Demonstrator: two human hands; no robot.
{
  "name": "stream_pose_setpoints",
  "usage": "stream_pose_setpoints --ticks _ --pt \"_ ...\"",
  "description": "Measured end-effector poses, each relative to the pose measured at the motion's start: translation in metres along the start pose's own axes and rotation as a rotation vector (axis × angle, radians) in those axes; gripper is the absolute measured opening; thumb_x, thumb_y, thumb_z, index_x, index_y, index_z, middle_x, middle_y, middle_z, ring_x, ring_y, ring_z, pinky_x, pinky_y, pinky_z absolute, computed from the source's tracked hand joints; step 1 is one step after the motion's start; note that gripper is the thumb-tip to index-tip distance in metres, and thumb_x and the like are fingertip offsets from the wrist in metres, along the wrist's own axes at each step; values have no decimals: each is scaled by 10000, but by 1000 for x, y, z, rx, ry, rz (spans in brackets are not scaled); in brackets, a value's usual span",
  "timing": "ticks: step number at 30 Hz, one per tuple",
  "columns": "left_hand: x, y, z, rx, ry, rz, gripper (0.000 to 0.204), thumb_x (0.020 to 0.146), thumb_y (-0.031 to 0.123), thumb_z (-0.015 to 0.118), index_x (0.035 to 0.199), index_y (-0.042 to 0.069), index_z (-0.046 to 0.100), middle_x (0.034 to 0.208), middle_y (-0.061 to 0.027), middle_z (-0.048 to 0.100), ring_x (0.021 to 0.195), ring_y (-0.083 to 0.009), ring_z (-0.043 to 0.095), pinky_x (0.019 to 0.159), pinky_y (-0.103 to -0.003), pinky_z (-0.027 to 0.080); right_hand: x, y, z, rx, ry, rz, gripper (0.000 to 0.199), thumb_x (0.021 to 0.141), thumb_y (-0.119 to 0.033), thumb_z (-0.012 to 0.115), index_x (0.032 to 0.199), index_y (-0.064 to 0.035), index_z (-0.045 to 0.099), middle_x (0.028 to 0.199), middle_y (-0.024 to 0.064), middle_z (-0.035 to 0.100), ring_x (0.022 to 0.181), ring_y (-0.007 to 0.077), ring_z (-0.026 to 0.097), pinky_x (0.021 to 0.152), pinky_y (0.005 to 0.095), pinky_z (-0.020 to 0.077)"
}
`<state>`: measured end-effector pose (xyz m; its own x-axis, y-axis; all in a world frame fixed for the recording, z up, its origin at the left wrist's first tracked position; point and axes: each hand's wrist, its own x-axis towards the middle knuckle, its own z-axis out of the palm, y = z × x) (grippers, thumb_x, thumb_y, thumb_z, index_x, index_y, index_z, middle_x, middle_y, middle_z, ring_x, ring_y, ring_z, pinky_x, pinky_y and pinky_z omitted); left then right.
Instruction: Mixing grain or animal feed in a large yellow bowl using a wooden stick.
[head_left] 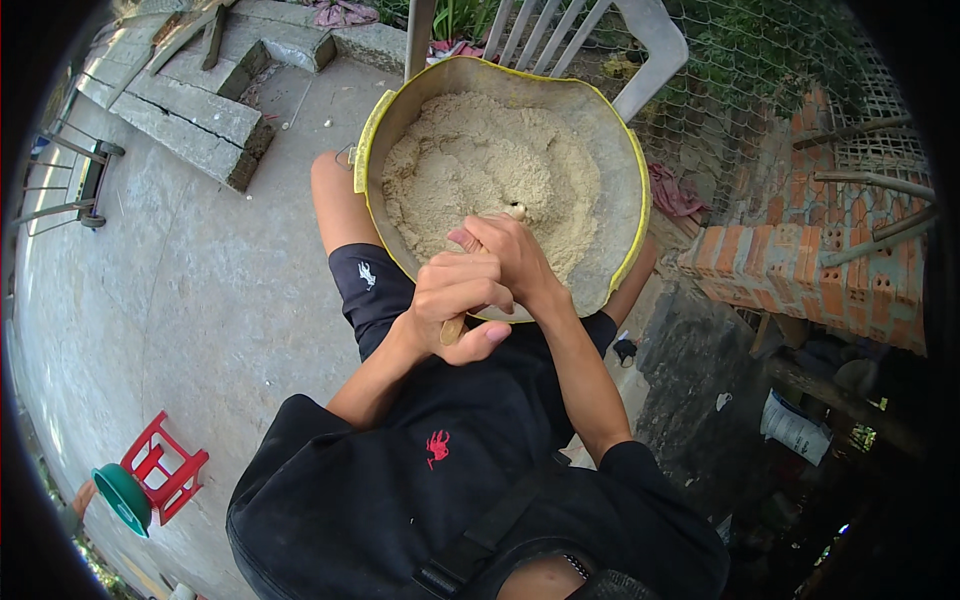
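Observation:
A wide round tub (pixel 638 160) with a yellow rim sits between my knees. Pale, crumbly meal (pixel 470 150) fills its lower part, heaped unevenly. Both my hands are closed around one wooden stick (pixel 453 330), whose rounded end shows below my left hand. My left hand (pixel 458 298) grips it at the tub's near rim, thumb pointing out. Just above and to the right, my right hand (pixel 508 258) wraps the stick farther along, over the meal. Its far tip appears just past my right hand, at the meal; whether the tip is buried cannot be made out.
A grey plastic chair (pixel 640 45) stands behind the tub. Concrete blocks (pixel 215 125) lie at the far left. A red stool (pixel 175 470) and a green basin (pixel 122 498), touched by another person's hand (pixel 84 497), are at lower left. A brick wall (pixel 800 275) and wire netting stand right.

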<state>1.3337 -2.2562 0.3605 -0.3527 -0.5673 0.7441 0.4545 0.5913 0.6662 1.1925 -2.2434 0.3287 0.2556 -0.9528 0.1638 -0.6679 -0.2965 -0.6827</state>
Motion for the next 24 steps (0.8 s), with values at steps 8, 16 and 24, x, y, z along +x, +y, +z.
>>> stream_pose_setpoints --ticks 8,16,24 --pt "-13 -37 6 -121 -250 -181 210 837 10 518 630 -23 505 579 -123 515 509 -292 499 503 -375 379 -20 29 -16 -4 -105 198 254 843 -193 652 746 0 517 705 234 605 705 422 598 613 484 447" --pt "-20 -21 4 161 -100 -4 186 756 -27 553 596 22 472 543 -82 422 463 -256 428 449 -383 338 14 30 8 50 -76 -53 199 823 -126 656 731 -8 525 717 181 584 745 386 574 656 467 434" --pt "-9 29 -3 256 223 -194 267 864 -21 436 623 -38 550 534 -96 537 411 -197 486 434 -301 402 20 -17 26 269 -169 -79 229 874 -153 611 723 -12 514 679 184 585 665 383 570 618 459 432"
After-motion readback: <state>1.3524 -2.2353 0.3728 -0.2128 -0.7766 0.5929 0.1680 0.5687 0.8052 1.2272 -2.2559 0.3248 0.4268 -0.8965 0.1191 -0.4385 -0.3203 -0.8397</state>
